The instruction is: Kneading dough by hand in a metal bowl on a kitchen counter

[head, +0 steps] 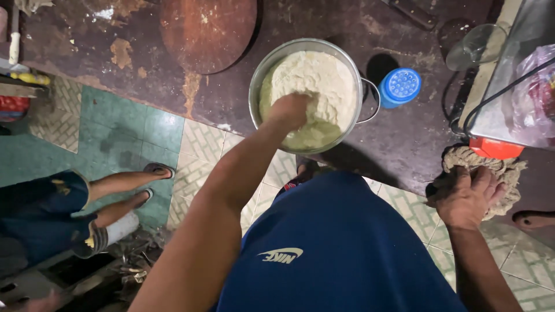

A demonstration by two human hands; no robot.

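Note:
A round metal pot (254,98) with side handles stands on a dark worn table and holds a big mass of pale dough (324,75). My left hand (287,111) is balled up and pushed knuckles-first into the near side of the dough, its fingers sunk out of sight. My right hand (465,196) lies at the table's near right edge, its fingers curled over a wad of coarse brownish cloth (509,170). My blue shirt fills the bottom middle of the view.
A blue-lidded container (400,86) stands right of the pot. A round wooden board (208,29) lies behind it. At far right are a clear glass lid (477,46), a metal box (509,98), a plastic bag and a black cable. Another person's legs (124,193) rest on the tiled floor at left.

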